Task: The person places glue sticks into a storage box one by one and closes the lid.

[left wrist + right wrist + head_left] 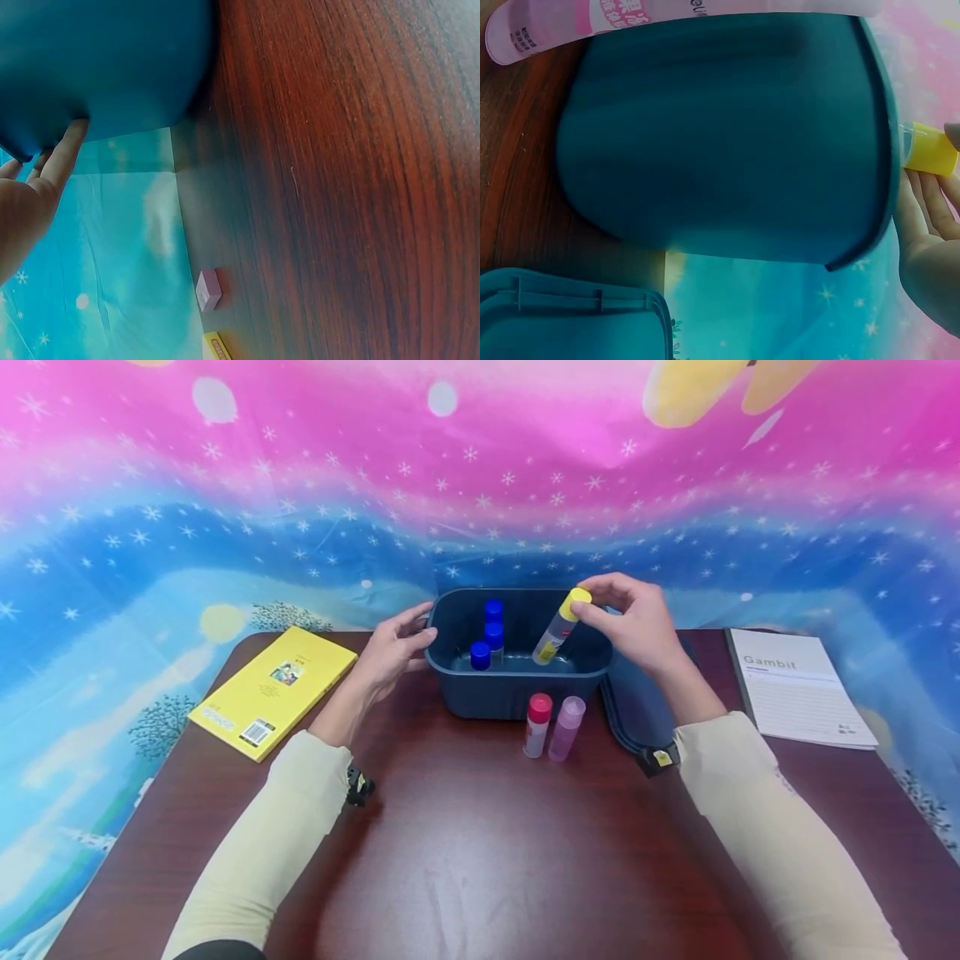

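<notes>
One tube (555, 638) pinched, two outside bin (495, 696), seemingly three inside.

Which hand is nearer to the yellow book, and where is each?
Left. The left hand touches the container, just right of the yellow book; the right hand is farther, near the container's other end, holding a yellow-capped bottle.

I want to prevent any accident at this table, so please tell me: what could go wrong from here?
The right hand holds the tilted yellow-capped tube by its cap; if the cap came loose, the tube might drop.

If it swung sideways, it could knock over the blue-capped tubes inside the bin.

The red-capped tube and pink tube stand close in front of the bin, so they could topple if it shifted.
</notes>
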`<state>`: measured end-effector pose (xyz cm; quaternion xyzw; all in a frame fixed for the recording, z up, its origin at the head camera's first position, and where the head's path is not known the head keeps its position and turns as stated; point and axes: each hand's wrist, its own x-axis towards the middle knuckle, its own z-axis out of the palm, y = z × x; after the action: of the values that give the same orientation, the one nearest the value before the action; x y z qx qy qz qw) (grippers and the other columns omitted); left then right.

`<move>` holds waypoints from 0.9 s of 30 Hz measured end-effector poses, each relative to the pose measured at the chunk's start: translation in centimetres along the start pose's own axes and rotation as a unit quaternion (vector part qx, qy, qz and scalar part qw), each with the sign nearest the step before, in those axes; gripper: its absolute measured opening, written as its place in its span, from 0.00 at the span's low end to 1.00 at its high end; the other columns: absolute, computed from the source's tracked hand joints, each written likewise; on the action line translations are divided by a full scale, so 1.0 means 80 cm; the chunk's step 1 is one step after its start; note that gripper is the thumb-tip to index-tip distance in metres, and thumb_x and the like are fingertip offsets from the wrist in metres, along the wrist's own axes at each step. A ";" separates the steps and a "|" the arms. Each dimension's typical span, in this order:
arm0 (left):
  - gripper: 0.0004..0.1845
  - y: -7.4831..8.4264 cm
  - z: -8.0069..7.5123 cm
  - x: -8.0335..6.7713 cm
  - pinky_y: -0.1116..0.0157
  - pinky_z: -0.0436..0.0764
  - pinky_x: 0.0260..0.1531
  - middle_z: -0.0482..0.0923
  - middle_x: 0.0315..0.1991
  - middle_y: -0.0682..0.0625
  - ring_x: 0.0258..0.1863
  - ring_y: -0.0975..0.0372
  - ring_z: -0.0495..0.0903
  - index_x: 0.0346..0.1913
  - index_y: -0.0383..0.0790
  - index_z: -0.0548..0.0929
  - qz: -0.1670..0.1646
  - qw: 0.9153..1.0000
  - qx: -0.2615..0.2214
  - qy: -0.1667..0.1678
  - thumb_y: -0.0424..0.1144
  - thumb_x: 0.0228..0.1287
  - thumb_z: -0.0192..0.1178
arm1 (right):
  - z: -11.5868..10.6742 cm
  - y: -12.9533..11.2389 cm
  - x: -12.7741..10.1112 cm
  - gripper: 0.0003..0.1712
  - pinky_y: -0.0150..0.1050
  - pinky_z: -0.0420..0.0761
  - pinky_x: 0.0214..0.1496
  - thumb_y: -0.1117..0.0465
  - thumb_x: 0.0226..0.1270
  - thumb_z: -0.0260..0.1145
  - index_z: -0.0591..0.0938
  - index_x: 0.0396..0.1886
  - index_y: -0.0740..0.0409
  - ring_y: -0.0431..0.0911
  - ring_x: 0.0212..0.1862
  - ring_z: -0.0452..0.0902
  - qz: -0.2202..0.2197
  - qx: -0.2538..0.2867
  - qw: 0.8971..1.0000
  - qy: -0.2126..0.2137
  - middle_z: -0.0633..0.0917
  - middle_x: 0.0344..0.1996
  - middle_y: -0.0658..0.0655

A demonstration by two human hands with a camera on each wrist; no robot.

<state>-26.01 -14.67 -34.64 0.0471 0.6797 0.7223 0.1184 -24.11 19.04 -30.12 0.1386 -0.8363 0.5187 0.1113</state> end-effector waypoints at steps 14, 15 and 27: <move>0.32 -0.003 -0.003 -0.004 0.43 0.73 0.62 0.61 0.75 0.39 0.70 0.44 0.69 0.80 0.45 0.61 -0.005 1.000 0.023 0.001 0.35 0.77 0.55 | 0.029 0.003 0.026 0.21 0.49 0.79 0.58 0.54 0.72 0.69 0.83 0.59 0.60 0.51 0.54 0.80 0.027 -0.023 0.999 -0.039 0.84 0.53 0.59; 0.32 -0.003 -0.003 -0.004 0.43 0.73 0.62 0.61 0.75 0.38 0.70 0.43 0.69 0.80 0.44 0.60 -0.005 1.000 0.021 0.001 0.35 0.77 0.55 | 0.031 0.003 0.029 0.21 0.49 0.79 0.58 0.55 0.72 0.69 0.83 0.59 0.60 0.51 0.54 0.80 0.029 -0.024 0.998 -0.043 0.84 0.53 0.60; 0.32 0.001 -0.001 -0.003 0.44 0.74 0.62 0.61 0.75 0.38 0.69 0.42 0.70 0.80 0.44 0.60 -0.005 1.000 0.014 -0.005 0.35 0.77 0.55 | 0.045 0.011 0.050 0.19 0.50 0.79 0.60 0.61 0.74 0.66 0.81 0.60 0.65 0.54 0.54 0.80 0.065 -0.044 0.992 -0.096 0.84 0.52 0.64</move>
<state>-25.82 -14.82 -34.56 0.0488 0.6897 0.7115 0.1252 -28.34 15.70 -31.09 0.1281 -0.8722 0.4720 0.0028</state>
